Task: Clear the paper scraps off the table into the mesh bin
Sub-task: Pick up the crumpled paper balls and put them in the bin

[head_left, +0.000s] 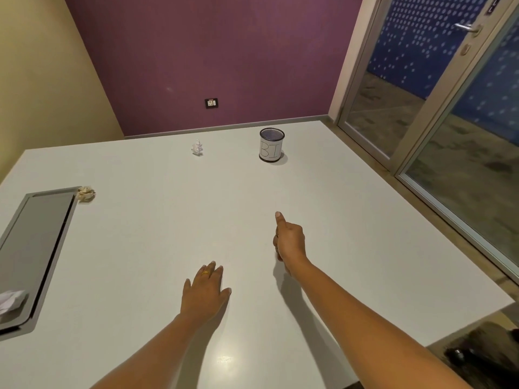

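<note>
A big white table (168, 234) fills most of the view. Behind it is a purple wall (210, 51), and on the right side is a glass door (415, 102). A long grey lid (36, 242) is set into the table on the left.

Two bare arms reach over the table. The left hand (206, 293) lies flat on the table top with its fingers straight and a little spread. It holds nothing. The right hand (289, 240) is farther out and turned on its side, with the thumb pointing to the far end. Its other fingers are hidden behind the hand, so I cannot tell if they hold anything.

The bin (271, 146) stands upright near the far edge of the table, well past the right hand. It is round, and a white paper with letters is wrapped around it.

One paper ball (9, 301) lies on the grey lid at the left edge of the view. A tan paper ball (86, 194) sits at the far corner of the lid, touching it. A small white paper ball (198, 148) sits left of the bin, well apart from it.

A small wall plug (211, 103) is on the purple wall. A gold ring (205, 273) is on one finger of the left hand.
</note>
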A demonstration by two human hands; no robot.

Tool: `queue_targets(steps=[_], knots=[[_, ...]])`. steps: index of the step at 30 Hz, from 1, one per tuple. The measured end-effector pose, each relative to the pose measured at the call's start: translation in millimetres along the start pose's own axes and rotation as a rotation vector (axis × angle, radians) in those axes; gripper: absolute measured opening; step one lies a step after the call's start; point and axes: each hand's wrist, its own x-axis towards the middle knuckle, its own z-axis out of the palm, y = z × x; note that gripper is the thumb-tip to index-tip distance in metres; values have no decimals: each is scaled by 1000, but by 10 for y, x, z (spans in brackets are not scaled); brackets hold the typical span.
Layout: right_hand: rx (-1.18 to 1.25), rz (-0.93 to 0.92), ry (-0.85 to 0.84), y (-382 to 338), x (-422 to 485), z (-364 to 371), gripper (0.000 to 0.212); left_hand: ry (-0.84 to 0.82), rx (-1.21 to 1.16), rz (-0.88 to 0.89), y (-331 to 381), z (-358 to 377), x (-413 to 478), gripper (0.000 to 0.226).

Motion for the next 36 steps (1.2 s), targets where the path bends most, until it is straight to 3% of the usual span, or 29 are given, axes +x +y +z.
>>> queue_targets(steps=[6,15,24,30,36], knots=[[-66,-21,-34,-133,141,-48,58,64,-31,-47,137,-162,197,36],[-515,-272,-57,-172,532,-31,55,103,-84,-95,301,-304,690,37],[-798,-486,-229,-408,1347,-1,59,173,-76,-151,410,-484,1341,50],[-855,-554,-196,-641,2045,197,58,249,-45,-210,322,-625,1856,55],[-733,-668,0,-1017,2684,372,58,259,-37,-264,165,-659,2318,61]])
